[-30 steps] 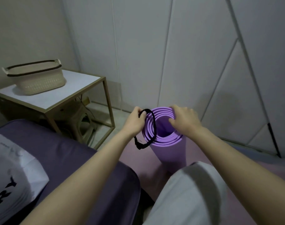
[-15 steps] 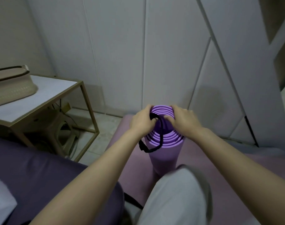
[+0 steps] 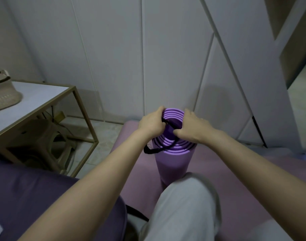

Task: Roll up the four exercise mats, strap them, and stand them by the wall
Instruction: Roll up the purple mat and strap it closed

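Now | rolled mat [image 3: 175, 162] stood upright on the pink mat [image 3: 134, 164], near the wall, top end facing up for strapping | left hand [image 3: 151, 125] grip clamped on the black strap [image 3: 155, 150] | right hand [image 3: 192, 128] grip likewise, spreading the loop across the top, likely to slide it down this 1 roll

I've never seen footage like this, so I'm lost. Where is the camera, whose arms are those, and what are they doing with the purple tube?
No machine here: the camera sits on a person's head, looking down at their own arms. The left hand and right hand both hold a black strap across the top of a rolled purple mat, which stands upright on a pink mat on the floor, near the white wall. At left, a basket sits on a side table.
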The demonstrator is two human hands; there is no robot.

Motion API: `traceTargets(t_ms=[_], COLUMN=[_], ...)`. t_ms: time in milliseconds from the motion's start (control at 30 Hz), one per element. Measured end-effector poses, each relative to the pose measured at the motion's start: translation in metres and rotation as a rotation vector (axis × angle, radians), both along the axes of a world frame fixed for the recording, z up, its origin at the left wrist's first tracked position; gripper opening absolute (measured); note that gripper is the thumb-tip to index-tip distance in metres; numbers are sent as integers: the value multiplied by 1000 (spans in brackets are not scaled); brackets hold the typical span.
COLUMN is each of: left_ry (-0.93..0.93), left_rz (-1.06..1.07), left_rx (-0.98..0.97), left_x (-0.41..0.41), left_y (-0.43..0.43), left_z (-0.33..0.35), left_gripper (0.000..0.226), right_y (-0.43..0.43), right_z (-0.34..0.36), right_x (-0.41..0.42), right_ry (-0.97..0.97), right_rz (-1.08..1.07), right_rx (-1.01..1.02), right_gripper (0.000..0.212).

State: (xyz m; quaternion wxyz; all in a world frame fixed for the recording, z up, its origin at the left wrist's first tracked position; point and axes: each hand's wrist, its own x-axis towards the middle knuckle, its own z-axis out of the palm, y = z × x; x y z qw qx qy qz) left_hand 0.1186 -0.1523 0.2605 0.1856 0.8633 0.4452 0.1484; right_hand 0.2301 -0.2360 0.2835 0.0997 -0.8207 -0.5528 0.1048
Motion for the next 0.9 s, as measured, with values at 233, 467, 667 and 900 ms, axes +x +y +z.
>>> traceTargets(t_ms=[233, 467, 667, 900], left_ry=[15, -2, -18, 4], left_rz=[-25, -29, -34, -104], left_rx=[13, 3, 17, 105], left_x=[3, 5, 14, 15], left_y=[0, -2, -7, -7], left_z=[0, 2, 0, -3], left_gripper=[35, 33, 31, 34], right_y=[-11, 4, 11, 0], right_z=[4, -1, 6, 16], right_x=[-2, 28, 41, 36], right_ry=[-61, 248, 189, 138], right_rz=[-3, -183, -212, -115], right_rx=[109, 293, 209, 183], right_gripper=[18, 36, 19, 34])
